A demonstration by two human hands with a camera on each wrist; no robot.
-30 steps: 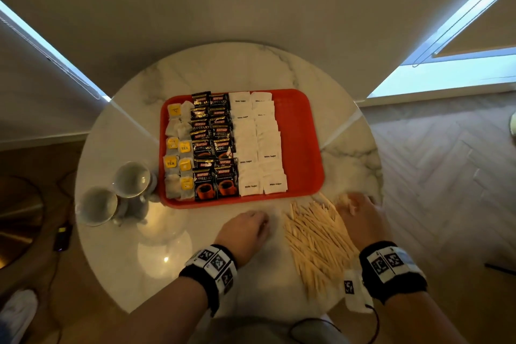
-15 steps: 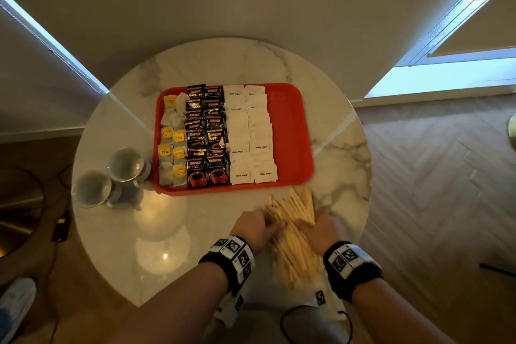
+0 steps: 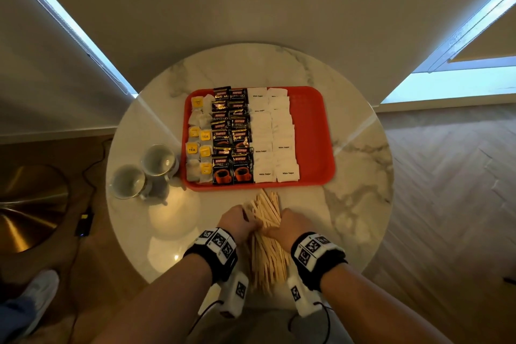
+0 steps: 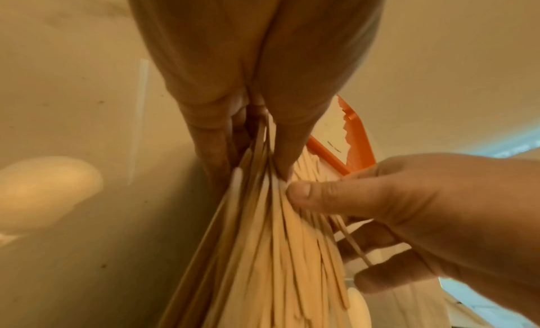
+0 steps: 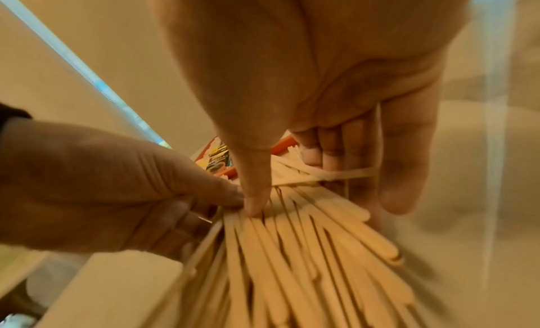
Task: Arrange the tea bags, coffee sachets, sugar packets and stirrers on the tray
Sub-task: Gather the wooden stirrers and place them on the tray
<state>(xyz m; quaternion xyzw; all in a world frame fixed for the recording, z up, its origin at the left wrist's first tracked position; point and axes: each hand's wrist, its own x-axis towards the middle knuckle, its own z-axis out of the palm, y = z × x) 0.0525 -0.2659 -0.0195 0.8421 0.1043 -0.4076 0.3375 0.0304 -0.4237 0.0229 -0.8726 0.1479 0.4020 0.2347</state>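
A bundle of wooden stirrers (image 3: 266, 234) lies on the round marble table just in front of the red tray (image 3: 314, 134). My left hand (image 3: 236, 220) and right hand (image 3: 290, 225) squeeze the bundle from either side, thumbs and fingers curled round it. The wrist views show the stirrers (image 4: 271, 252) (image 5: 295, 247) gathered between both hands. On the tray, tea bags (image 3: 199, 145) fill the left column, black coffee sachets (image 3: 231, 134) the middle, white sugar packets (image 3: 273, 134) beside them. The tray's right strip is bare.
Two empty cups (image 3: 143, 173) stand on the table left of the tray. The table's near edge (image 3: 195, 288) lies under my forearms. A shoe (image 3: 36, 296) and a cable are on the wooden floor at left.
My hands have closed in from both sides, sweeping the spread-out stirrers into one tight bundle between them. The tray and cups have not moved.
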